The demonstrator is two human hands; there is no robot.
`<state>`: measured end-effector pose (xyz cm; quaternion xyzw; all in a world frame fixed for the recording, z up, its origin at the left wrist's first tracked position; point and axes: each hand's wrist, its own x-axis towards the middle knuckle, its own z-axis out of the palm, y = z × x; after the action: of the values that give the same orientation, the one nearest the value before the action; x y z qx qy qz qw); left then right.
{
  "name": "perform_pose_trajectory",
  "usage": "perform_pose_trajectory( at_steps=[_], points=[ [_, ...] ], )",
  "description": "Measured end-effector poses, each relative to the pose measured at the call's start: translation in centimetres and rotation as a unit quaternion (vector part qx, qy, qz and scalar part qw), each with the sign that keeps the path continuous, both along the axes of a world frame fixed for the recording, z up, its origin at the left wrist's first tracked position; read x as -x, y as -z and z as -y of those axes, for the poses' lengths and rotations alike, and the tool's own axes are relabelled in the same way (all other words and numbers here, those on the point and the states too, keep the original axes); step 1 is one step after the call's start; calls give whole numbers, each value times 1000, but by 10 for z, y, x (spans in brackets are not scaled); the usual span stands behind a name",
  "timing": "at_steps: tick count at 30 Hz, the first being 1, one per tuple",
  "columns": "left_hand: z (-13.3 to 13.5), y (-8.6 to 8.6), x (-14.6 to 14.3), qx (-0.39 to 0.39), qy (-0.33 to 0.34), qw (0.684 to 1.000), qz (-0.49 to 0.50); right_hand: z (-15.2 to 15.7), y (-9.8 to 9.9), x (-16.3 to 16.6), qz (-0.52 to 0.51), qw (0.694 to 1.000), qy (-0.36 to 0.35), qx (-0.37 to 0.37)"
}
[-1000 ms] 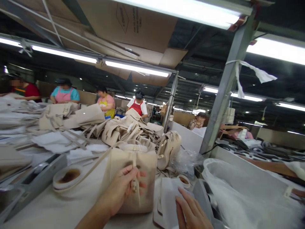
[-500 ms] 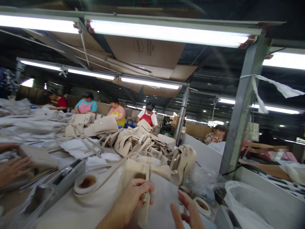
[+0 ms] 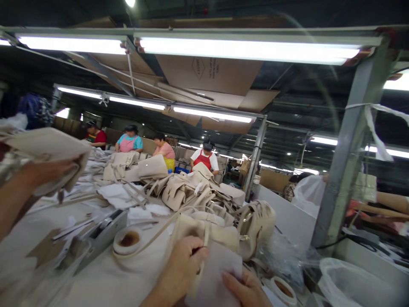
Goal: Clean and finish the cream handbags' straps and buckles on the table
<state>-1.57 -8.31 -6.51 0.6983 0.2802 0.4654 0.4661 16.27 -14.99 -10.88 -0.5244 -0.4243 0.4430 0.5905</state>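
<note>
At the bag [image 3: 223,237], left hand [image 3: 182,265] pinches its half-hidden strap [image 3: 206,231], right hand [image 3: 246,289] a sheet [image 3: 220,264].

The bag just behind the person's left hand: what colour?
The bag is pale beige, shown best in the head view.

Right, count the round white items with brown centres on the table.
2: one white item left of the left hand, another right of the right hand. Others may be hidden behind the bags.

r fingers [image 3: 234,285] on wht sheet [image 3: 220,265], bag [image 3: 188,225]
</note>
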Motion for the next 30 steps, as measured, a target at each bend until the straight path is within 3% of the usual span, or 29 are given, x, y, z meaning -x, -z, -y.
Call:
perform_pose_trajectory(
  at_steps=[2,4,8,11,15,20,25,28,30],
  points=[
    [0,2,-2,97,68,991,54,-6,-3,11,-56,997,-45,-13],
    [-1,8,-5,136,64,983,110,-12,-5,21,-94,993,-59,-27],
    [-1,20,-11,99,-5,985,141,-16,-11,29,-37,999,9,-9],
    [1,23,-12,101,-12,985,137,-14,-21,31,10,999,45,1],
    [4,21,-11,105,-20,986,125,-12,-33,38,-12,1000,14,-3],
    [5,22,-12,74,-55,993,76,-15,-35,50,-11,999,48,-11],
    [7,20,1,-7,-93,995,-25,-14,-39,56,-75,997,-15,-28],
    [3,13,19,-49,-144,988,-8,-10,-44,57,-102,994,-27,-7],
    [-3,8,28,-2,-116,993,25,-8,-46,56,-106,994,-27,-2]
  ],
)
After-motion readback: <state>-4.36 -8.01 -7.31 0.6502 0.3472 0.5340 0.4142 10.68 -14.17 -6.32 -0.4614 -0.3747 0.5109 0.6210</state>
